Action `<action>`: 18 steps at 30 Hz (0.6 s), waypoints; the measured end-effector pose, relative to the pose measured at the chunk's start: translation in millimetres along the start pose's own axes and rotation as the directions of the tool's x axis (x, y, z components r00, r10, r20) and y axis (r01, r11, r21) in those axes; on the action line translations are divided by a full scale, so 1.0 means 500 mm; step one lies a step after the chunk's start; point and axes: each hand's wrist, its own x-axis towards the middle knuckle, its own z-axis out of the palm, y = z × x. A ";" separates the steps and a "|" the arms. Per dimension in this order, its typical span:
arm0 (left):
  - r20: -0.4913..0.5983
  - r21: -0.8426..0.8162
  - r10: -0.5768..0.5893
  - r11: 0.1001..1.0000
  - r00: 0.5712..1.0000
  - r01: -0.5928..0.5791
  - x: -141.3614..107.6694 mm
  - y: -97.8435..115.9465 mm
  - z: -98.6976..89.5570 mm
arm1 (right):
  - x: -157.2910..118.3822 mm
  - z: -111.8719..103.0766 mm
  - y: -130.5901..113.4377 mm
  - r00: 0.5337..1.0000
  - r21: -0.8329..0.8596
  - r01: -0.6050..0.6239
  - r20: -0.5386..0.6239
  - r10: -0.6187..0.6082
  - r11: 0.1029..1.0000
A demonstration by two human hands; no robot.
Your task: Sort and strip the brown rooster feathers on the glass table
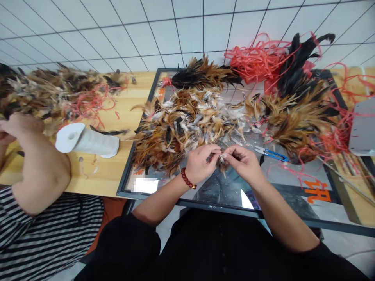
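My left hand [202, 163], with a dark red bead bracelet [187, 179] at the wrist, is pinched at the end of a small bunch of feathers [222, 162]. Close against it, my right hand [241, 160] has thumb and forefinger closed on the same bunch, whose brown tips point down toward me. Just beyond both hands spreads a pile of loose brown and white feathers [187, 121]. Right of my right hand lie blue-handled thread snips [272, 154], blades toward the hand. Everything rests on a black-framed glass panel [211, 195].
Red plastic ribbon [258, 58] is heaped at the back, beside black feathers [290, 70]. Bundled brown feathers [295, 117] lie at right, near a grey box [363, 127]. On the left are a white spool [90, 141], more feathers [55, 88] and a co-worker's arm [43, 168].
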 end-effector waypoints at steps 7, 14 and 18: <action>0.006 -0.049 -0.183 0.982 0.983 0.183 0.002 0.004 0.001 | 0.000 -0.014 -0.003 0.997 -0.135 0.012 -0.080 -0.023 0.991; 0.107 -0.466 -0.473 0.753 0.875 0.464 0.017 -0.016 0.004 | 0.001 -0.019 0.010 0.973 -0.197 0.104 -0.185 -0.141 0.975; 0.218 -0.586 -0.527 0.602 0.822 0.541 0.021 -0.024 0.005 | -0.002 -0.014 -0.003 0.931 -0.357 0.229 -0.191 -0.310 0.906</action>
